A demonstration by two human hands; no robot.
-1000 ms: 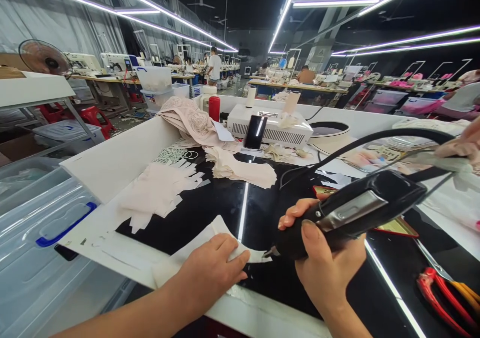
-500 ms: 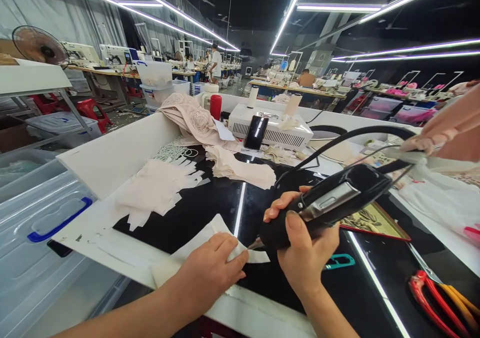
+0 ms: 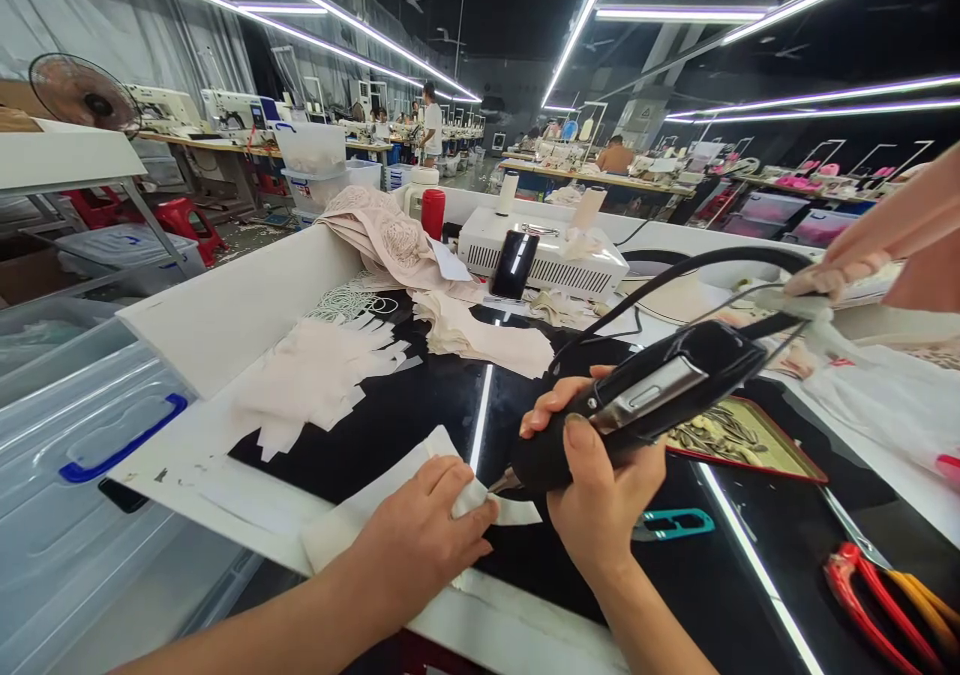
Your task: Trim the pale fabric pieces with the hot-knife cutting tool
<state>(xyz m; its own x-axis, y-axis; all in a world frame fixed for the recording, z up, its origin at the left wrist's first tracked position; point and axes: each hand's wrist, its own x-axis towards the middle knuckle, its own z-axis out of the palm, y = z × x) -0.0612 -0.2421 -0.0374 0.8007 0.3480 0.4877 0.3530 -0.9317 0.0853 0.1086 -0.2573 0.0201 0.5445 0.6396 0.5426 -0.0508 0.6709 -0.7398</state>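
My left hand [image 3: 431, 525] pinches a white fabric piece [image 3: 401, 470] near the front edge of the black tabletop. A corner of the fabric sticks out to the right, past my fingertips. In my right hand [image 3: 600, 485] is a black corded tool [image 3: 645, 395] with a silver plate, held tilted, its fingers wrapped round the body. The tool's pointed metal tip is at the fabric, close beside my left fingertips; whether it touches cannot be made out. Behind lie a stack of pale fabric pieces [image 3: 319, 380] and another pile of cream pieces [image 3: 487, 335].
Right of my hands are a teal thread snipper [image 3: 675, 524], a tray [image 3: 795, 452] of small pieces and red-handled scissors [image 3: 851, 580]. A phone [image 3: 514, 265] leans on a white machine [image 3: 555, 255]. Cables arch toward pink cloth [image 3: 922, 215] at upper right.
My right hand and the tool have shifted slightly left and down, bringing the tip nearer my left fingertips. My left hand has hardly moved and still holds the fabric.
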